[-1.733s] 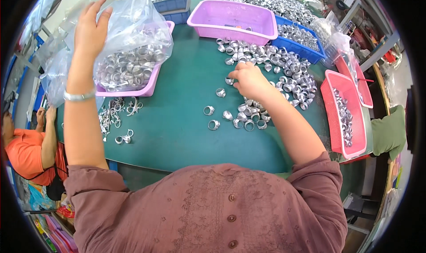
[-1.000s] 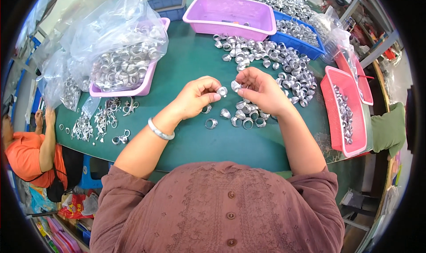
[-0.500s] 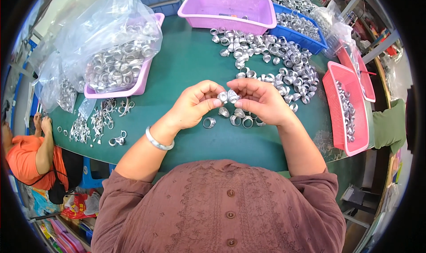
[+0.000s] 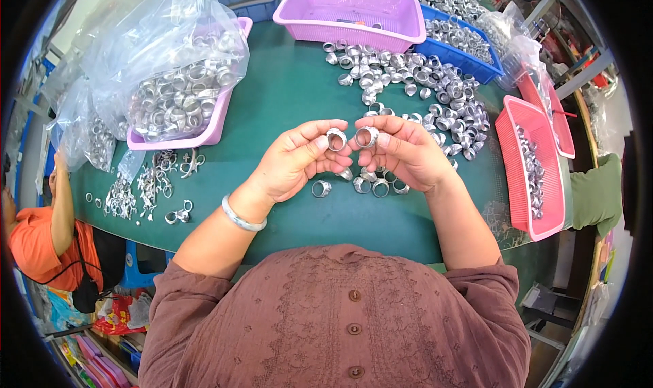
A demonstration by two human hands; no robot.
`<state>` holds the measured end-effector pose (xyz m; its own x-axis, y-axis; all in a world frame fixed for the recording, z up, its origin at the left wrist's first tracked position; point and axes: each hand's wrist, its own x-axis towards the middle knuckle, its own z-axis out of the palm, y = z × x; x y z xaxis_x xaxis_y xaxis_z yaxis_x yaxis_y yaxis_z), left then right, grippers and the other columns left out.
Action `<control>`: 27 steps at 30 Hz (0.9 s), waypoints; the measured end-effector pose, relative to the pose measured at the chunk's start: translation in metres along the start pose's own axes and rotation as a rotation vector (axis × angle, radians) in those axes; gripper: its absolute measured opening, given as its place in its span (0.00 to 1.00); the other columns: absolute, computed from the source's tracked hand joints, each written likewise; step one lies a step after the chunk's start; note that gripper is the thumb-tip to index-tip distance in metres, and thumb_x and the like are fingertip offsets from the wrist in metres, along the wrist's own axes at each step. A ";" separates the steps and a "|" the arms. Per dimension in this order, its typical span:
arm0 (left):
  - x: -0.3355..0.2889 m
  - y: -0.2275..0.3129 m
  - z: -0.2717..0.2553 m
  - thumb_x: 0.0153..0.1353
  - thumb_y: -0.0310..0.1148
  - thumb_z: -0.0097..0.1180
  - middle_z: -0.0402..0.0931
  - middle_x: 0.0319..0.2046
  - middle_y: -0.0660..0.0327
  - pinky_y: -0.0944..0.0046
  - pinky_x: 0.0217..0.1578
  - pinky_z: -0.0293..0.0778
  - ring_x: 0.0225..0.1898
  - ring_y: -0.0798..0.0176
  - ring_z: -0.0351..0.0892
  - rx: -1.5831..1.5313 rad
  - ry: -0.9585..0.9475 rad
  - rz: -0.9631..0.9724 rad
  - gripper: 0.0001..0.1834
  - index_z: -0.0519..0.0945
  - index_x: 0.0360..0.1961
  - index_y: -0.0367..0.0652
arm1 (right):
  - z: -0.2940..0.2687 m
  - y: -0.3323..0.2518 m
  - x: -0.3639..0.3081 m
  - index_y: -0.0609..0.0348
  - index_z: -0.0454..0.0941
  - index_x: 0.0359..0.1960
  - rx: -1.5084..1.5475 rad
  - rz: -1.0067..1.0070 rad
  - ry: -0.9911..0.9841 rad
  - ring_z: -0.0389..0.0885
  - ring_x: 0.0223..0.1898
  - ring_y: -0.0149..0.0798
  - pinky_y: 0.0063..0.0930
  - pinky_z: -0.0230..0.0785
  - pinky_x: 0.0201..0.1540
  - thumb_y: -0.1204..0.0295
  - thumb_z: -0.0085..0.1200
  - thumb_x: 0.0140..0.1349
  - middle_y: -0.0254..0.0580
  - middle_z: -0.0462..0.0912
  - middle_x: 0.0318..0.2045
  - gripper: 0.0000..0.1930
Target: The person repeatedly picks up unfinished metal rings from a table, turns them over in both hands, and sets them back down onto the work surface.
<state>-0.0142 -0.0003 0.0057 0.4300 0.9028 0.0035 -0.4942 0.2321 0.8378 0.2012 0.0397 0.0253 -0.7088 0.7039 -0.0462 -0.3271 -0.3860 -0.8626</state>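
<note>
Over the green table, my left hand (image 4: 291, 158) pinches a silver ring (image 4: 336, 140) between thumb and fingers. My right hand (image 4: 410, 155) pinches a second silver ring (image 4: 366, 137) close beside it. Both rings have their round openings turned toward me. On the table just below my fingers lies a small group of rings (image 4: 381, 187), and one ring (image 4: 321, 189) sits apart to its left. Beyond my right hand spreads a large loose pile of silver rings (image 4: 454, 109).
A purple basket (image 4: 299, 31) and a blue bin (image 4: 500, 68) of rings stand at the back. At right is a pink basket (image 4: 552, 214). Bagged rings fill another purple basket (image 4: 214, 133) at left, near small silver pieces (image 4: 122, 197) and a person in orange (image 4: 42, 242).
Both rings have been turned so their openings face me, and my hands have tilted with them. At the left, the other person's arm has lifted toward the plastic bag.
</note>
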 end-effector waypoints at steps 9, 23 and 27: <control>-0.001 0.000 -0.002 0.63 0.29 0.42 0.74 0.40 0.55 0.67 0.40 0.76 0.40 0.60 0.78 -0.129 -0.022 -0.013 0.17 0.65 0.53 0.35 | -0.004 0.002 0.002 0.67 0.66 0.52 0.120 0.019 -0.061 0.77 0.36 0.36 0.26 0.71 0.39 0.72 0.45 0.62 0.42 0.75 0.39 0.17; -0.001 0.000 -0.006 0.63 0.30 0.43 0.73 0.43 0.52 0.66 0.41 0.76 0.41 0.59 0.78 -0.224 -0.032 -0.065 0.17 0.65 0.52 0.35 | -0.003 0.002 0.002 0.67 0.67 0.50 0.109 0.023 -0.047 0.77 0.36 0.37 0.27 0.71 0.39 0.72 0.44 0.62 0.44 0.76 0.39 0.16; -0.002 0.000 -0.006 0.63 0.30 0.44 0.74 0.42 0.52 0.66 0.41 0.76 0.41 0.59 0.78 -0.227 -0.022 -0.071 0.17 0.65 0.52 0.35 | -0.002 0.001 0.002 0.67 0.68 0.50 0.113 0.021 -0.049 0.77 0.36 0.37 0.27 0.72 0.39 0.72 0.44 0.63 0.46 0.76 0.39 0.15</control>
<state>-0.0193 0.0004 0.0025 0.4847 0.8739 -0.0373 -0.6182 0.3724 0.6922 0.2005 0.0416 0.0232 -0.7451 0.6659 -0.0371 -0.3780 -0.4675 -0.7991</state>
